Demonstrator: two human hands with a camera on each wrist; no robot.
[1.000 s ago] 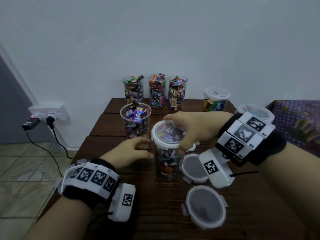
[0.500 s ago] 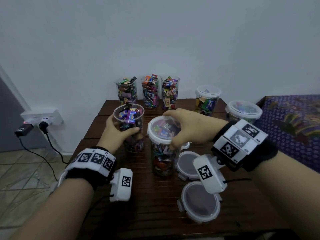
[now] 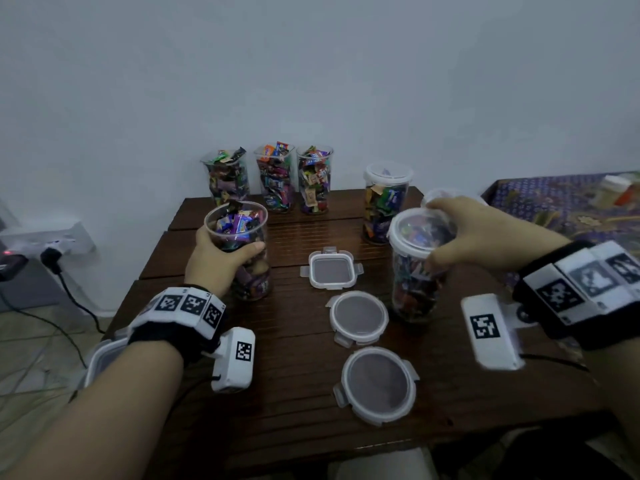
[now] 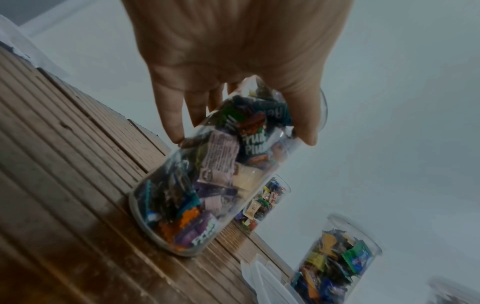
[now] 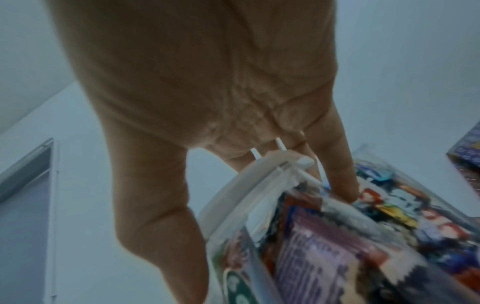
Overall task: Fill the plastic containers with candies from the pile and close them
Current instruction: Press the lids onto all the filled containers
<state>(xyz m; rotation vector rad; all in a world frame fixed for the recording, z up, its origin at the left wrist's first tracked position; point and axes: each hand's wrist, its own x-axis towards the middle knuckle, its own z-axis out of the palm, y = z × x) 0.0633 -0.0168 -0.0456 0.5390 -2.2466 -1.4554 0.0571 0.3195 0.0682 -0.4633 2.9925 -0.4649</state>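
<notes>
Dark slatted table [image 3: 294, 344] — seemingly wooden — against a pale wall [image 3: 311, 71].

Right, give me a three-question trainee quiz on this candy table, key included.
1. True or false: the container held by the right hand already has its lid on.
2. How many loose lids lie on the table between the two arms? A) one B) three C) five
3. Fill in: the left hand grips an open-topped container full of ______.

Key:
1. True; the lidded container has a white-rimmed lid on top.
2. B: a square lid, a round lid and a larger round lid.
3. Candies.
</notes>
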